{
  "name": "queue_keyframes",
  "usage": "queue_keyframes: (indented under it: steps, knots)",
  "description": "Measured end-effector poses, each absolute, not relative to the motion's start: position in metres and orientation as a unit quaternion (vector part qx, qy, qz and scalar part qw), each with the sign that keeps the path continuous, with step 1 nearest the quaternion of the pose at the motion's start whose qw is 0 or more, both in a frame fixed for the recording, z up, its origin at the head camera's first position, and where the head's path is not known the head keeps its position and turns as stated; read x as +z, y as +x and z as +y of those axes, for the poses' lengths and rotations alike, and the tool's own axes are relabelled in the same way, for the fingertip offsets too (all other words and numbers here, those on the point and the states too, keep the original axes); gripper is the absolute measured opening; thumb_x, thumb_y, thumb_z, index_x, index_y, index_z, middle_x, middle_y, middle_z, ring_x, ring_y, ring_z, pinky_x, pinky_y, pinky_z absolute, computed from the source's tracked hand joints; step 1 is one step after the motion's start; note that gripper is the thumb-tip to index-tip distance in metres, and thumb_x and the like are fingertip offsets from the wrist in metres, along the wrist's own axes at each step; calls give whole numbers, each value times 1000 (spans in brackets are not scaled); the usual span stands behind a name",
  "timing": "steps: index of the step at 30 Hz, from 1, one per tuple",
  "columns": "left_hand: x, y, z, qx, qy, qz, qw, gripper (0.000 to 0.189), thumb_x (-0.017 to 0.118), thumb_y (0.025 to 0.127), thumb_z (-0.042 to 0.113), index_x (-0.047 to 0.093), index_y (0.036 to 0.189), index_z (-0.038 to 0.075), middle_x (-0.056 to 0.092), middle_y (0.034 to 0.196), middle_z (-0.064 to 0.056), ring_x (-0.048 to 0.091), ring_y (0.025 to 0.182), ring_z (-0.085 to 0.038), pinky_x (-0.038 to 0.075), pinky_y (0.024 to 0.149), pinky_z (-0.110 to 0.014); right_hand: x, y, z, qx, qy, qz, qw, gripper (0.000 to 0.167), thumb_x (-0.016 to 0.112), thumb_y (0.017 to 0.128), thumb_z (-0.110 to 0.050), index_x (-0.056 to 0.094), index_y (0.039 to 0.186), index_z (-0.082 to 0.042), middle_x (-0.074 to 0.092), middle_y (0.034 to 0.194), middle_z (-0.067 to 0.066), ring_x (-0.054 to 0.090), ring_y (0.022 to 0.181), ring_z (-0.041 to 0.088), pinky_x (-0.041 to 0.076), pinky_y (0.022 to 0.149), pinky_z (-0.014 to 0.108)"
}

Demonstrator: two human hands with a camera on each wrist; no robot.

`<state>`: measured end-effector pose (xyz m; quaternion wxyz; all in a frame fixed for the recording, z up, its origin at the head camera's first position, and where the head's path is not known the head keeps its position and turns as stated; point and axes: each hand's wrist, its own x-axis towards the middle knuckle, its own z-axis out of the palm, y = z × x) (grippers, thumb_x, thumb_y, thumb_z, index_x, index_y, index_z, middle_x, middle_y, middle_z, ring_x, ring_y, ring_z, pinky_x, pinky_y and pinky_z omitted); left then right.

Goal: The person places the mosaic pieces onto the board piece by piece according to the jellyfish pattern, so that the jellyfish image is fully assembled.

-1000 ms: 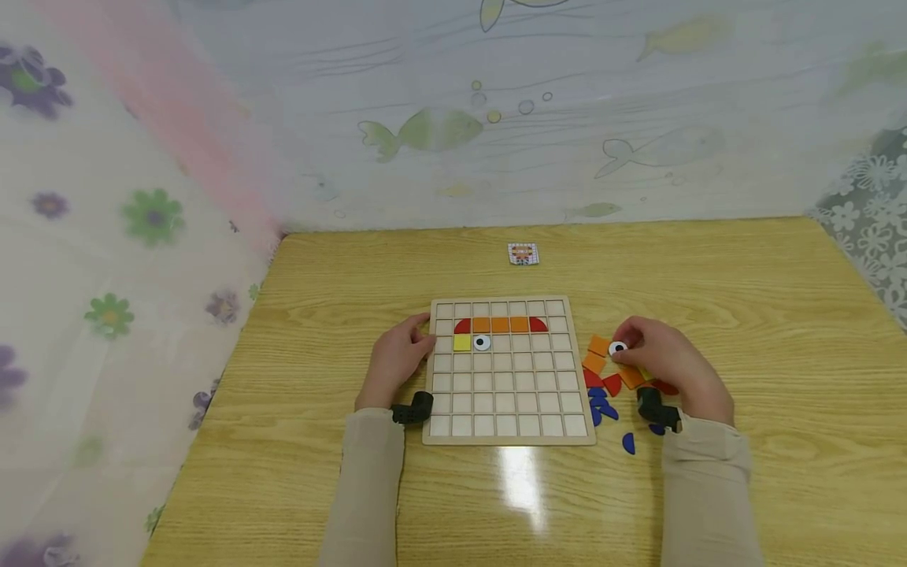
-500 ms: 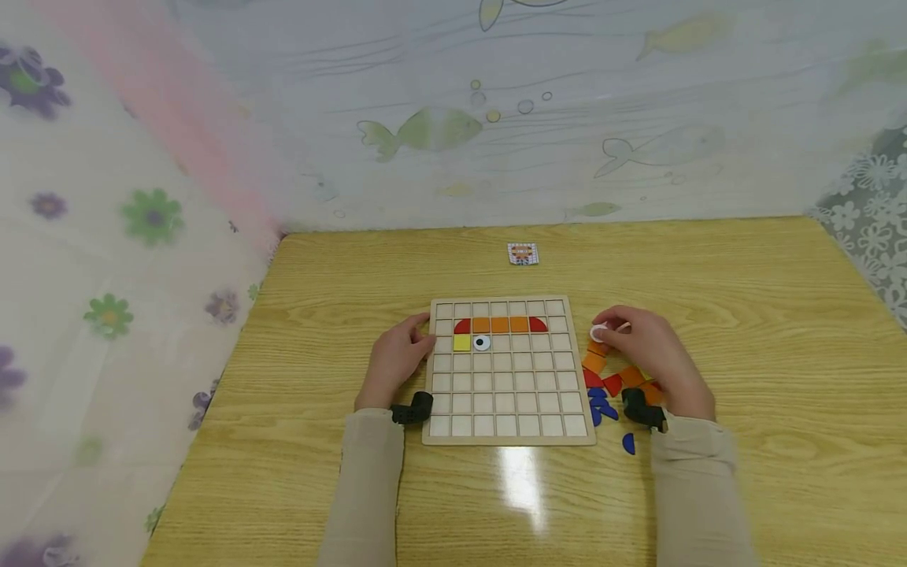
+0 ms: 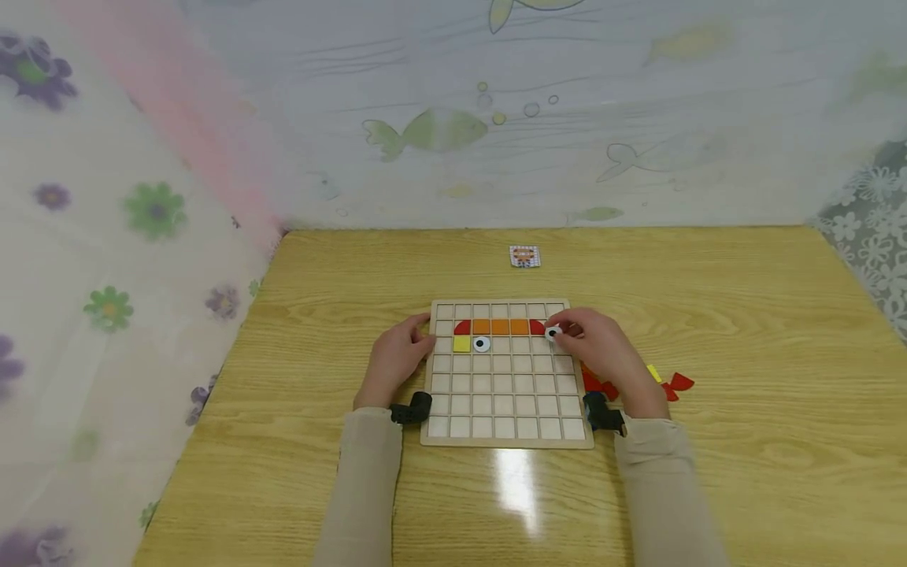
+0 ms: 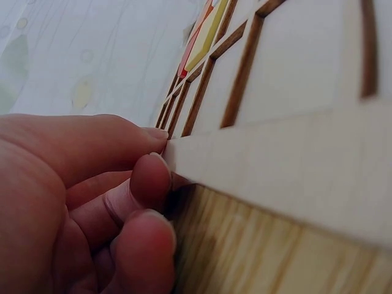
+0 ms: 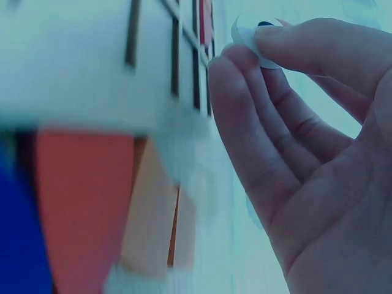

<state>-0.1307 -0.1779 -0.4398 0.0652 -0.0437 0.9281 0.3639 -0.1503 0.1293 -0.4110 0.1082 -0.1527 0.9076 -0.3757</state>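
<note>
The wood-grained table (image 3: 779, 331) bears a pale grid board (image 3: 504, 405), lying flat. The board looks light and stiff, probably wooden, and might slide on the glossy top if nudged; its outer rim is the natural place to take hold.

The left hand (image 3: 398, 358) is partly closed, fingers bent, thumb and fingertip holding the board's left rim. The right hand (image 3: 598, 346), reaching over the board's right edge, is nearly closed, pinching a white eye disc between thumb and fingers.

A small picture card (image 3: 524, 256) lies beyond the board; it is likely thin, easiest lifted by an edge. Loose red pieces (image 3: 682, 382) lie right of the board, near a loose yellow piece (image 3: 654, 373).

In the board's cells sit three orange squares (image 3: 499, 327) between two red rounded pieces (image 3: 463, 327), with a yellow square (image 3: 462, 343) below the left one. These seem rigid and almost weightless, best held by opposite edges.

A seated eye disc (image 3: 482, 343) lies beside the yellow square. The held eye disc (image 3: 553, 334) shows beside the right red piece; contact with the board cannot be told. Thin, smooth and perhaps slippery, it suits a light pinch near its edge.
</note>
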Motion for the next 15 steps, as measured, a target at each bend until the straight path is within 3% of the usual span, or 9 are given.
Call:
queue_keyframes:
  steps: [5,15]
  knots:
    - [-440,-131,-177,370,-45,925,72,42,54,87,30,49,128,21,55,71,2,51,50,-14,39,54,-29,-415,-155,118,-376,-156,905,125,22,53,89,-18,65,107,-19,56,105,4,52,89,22,42,78,38]
    - [-437,-130,-177,366,-44,927,70,42,54,87,28,49,128,19,55,73,2,50,51,-13,39,58,-29,-418,-156,103,-359,-149,913,126,20,57,87,-18,61,106,-15,60,95,1,52,84,18,42,77,36]
